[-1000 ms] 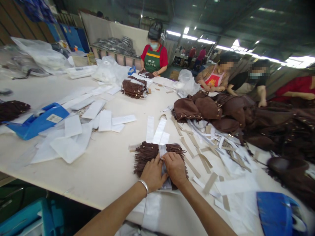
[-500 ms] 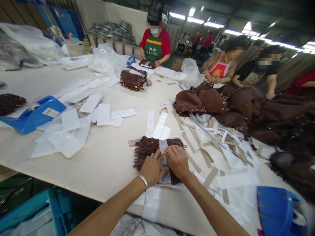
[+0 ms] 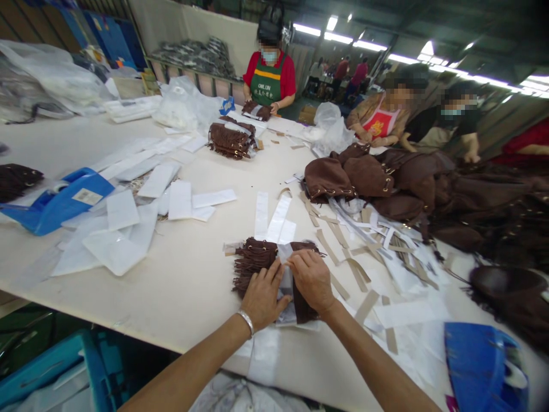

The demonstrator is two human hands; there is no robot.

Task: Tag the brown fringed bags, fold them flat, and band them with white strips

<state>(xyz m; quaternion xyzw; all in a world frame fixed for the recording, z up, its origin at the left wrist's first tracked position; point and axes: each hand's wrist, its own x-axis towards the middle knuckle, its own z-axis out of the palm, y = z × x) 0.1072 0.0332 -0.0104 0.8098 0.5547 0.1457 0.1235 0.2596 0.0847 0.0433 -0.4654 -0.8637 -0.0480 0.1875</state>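
A brown fringed suede bag (image 3: 253,257) lies folded in front of me, with a pale translucent strip (image 3: 286,281) around its middle. My left hand (image 3: 263,294) rests flat on the bag and strip, fingers stretched out, a silver bangle at the wrist. Close beside it, my right hand (image 3: 311,280) is closed, thumb and fingertips pinched on the strip near the bag's upper edge. Just beyond the bag, several white paper strips (image 3: 278,220) lie flat on the table.
Blue tape dispensers (image 3: 484,366) stand at the right front and left. White sheets (image 3: 122,240) lie left; brown bags (image 3: 330,177) are piled right above paper scraps (image 3: 364,252). Wrapped bags (image 3: 231,137) sit farther back. Co-workers (image 3: 270,74) stand across the table (image 3: 206,303).
My right hand's knuckles have lifted slightly, its fingertips still pinched at the strip. The left hand stays nearly where it was. The bag has not visibly moved.
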